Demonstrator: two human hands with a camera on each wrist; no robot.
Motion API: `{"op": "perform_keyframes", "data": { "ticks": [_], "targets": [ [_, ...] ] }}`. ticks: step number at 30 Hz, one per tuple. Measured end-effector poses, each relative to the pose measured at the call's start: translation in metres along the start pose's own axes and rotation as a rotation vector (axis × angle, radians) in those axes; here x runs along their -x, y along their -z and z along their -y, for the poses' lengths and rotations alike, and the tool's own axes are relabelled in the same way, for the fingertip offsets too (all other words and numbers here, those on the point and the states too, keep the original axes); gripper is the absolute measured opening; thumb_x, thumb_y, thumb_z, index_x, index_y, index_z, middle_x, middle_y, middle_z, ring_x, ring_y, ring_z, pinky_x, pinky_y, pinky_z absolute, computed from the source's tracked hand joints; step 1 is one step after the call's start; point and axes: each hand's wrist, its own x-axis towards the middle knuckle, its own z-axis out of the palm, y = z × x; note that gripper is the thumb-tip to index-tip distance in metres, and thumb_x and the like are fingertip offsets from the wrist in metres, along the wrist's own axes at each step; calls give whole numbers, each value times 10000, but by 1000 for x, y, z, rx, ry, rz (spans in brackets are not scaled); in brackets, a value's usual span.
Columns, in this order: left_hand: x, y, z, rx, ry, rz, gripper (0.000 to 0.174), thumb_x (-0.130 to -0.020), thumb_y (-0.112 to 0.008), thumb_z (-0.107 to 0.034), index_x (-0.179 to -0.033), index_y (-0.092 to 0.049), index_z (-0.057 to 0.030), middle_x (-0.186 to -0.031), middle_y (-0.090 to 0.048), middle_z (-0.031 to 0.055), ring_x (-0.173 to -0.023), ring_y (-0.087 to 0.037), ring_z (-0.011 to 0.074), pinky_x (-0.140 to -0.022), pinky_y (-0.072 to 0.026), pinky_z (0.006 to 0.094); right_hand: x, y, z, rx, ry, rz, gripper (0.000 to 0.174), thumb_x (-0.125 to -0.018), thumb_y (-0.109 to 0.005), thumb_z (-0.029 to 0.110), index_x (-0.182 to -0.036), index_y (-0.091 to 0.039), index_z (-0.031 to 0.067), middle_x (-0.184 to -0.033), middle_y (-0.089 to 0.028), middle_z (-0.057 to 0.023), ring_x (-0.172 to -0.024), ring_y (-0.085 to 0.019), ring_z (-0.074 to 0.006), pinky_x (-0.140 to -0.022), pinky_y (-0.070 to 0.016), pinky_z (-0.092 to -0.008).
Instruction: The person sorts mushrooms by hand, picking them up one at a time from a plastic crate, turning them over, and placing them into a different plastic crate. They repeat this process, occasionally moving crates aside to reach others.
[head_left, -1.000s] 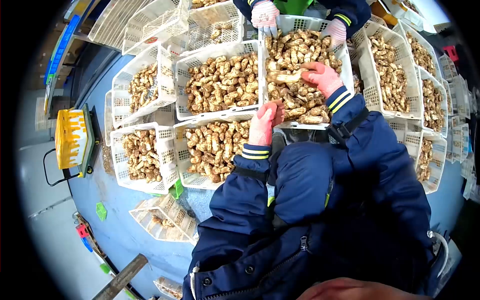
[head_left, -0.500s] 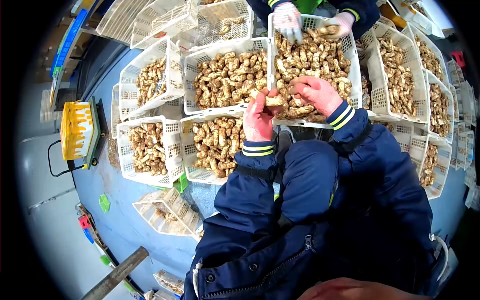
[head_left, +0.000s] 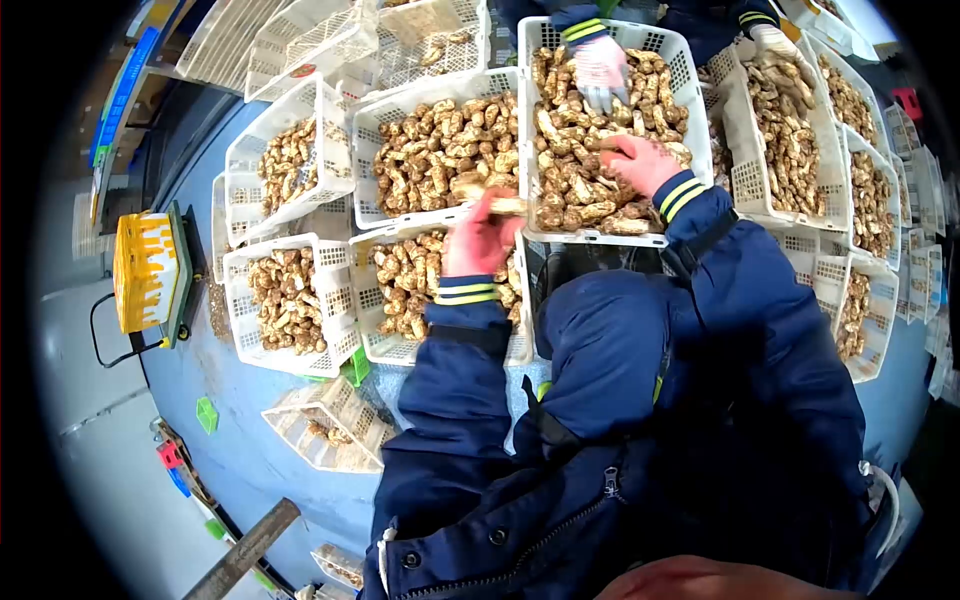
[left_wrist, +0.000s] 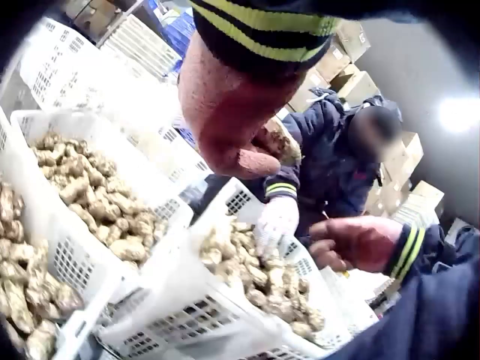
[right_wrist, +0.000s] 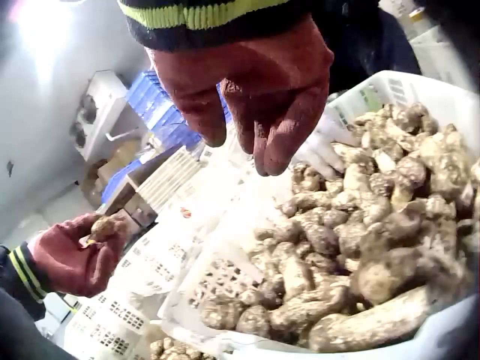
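Note:
My left hand (head_left: 480,242), in a pink glove, grips a brown and cream mushroom (head_left: 509,206) with a thick stem. It is over the edges of the two crates on the left, beside the middle crate (head_left: 620,238). In the right wrist view the mushroom's brown end (right_wrist: 105,227) shows above the left fingers. My right hand (head_left: 642,164), also in a pink glove, is above the mushrooms (head_left: 590,185) in the middle crate. Its fingers hang loosely bent with nothing between them, as the right wrist view shows (right_wrist: 247,97).
Across the crate, another person's striped gloved hand (head_left: 602,72) reaches into the same mushrooms; that person's other hand (head_left: 780,50) is at the right-hand crate (head_left: 745,170). Several white mesh crates of mushrooms stand close around. A tilted crate (head_left: 330,425) and a trolley (head_left: 185,280) are at left.
My right hand brought a mushroom from the middle crate to my left hand, which took it and moved left. My right hand is back over the crate. The other person's hand went to the right-hand crate.

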Motion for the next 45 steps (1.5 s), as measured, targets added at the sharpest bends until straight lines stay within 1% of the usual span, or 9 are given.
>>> {"op": "perform_keyframes", "data": {
  "ticks": [6,10,11,12,16,26,33,41,45],
  "targets": [
    [3,37,-188,224,-423,-524,406,-851,-500,-303,-1128,-447,-12,-1127,-509,170,-1087,-473,248,-912,-410,380,5,-8,13,297,-111,224,413,-777,-496,391,-1108,-547,150,-1058,-576,-124,-1001,-528,-266,-888,-385,-342],
    [15,55,-143,48,-294,-66,346,-867,-466,-320,-962,-566,-3,-951,-592,163,-868,-585,233,-731,-498,320,-7,-54,4,532,-87,223,538,-779,-508,447,-1180,-447,95,-1083,-562,-147,-960,-558,-276,-815,-436,-373],
    [16,7,-118,82,-282,-522,322,-867,-475,-314,-939,-557,-11,-822,-579,108,-634,-539,167,-521,-446,254,-8,-64,6,566,-131,228,532,-779,-519,428,-1180,-438,89,-1071,-567,-149,-955,-563,-273,-796,-445,-375],
    [14,28,-95,6,-233,91,319,-864,-484,-312,-952,-547,-12,-804,-574,102,-611,-526,153,-507,-438,231,-9,-72,8,602,-172,230,527,-779,-530,408,-1180,-430,82,-1060,-572,-152,-950,-567,-270,-778,-453,-377],
    [22,1,-11,124,29,-200,354,-867,-479,-261,-1128,-487,-22,-1060,-555,118,-955,-553,218,-748,-465,293,-28,-85,-13,543,-229,122,511,-758,-535,267,-1218,-402,91,-1024,-577,-178,-911,-577,-287,-799,-440,-366],
    [6,-66,3,-74,-38,-136,602,-852,-479,-418,-1236,-334,22,-1140,-485,122,-1011,-510,176,-846,-398,305,16,-34,58,-1328,-156,470,467,-843,-505,94,-1252,-324,-42,-1010,-547,-131,-835,-582,-194,-696,-491,-281],
    [7,-64,7,-60,-33,-224,594,-853,-468,-435,-1212,-356,26,-1062,-537,102,-936,-538,179,-816,-429,285,29,-21,62,-1468,-94,692,429,-846,-490,91,-1239,-345,-1,-1012,-559,-132,-895,-567,-210,-739,-475,-294],
    [2,-90,15,-295,-189,-393,280,-837,-556,-168,-1050,-528,12,-840,-541,23,-703,-479,83,-638,-396,205,46,-40,68,-893,-39,451,229,-800,-600,185,-862,-518,-19,-828,-600,-79,-726,-592,-143,-605,-489,-254],
    [5,-72,9,-169,-59,-245,368,-847,-537,-234,-1113,-467,12,-1043,-541,126,-898,-548,195,-786,-453,299,60,19,49,-1235,-33,162,348,-842,-531,235,-1060,-501,-34,-973,-584,-151,-808,-599,-195,-625,-501,-255]
  ]
}}
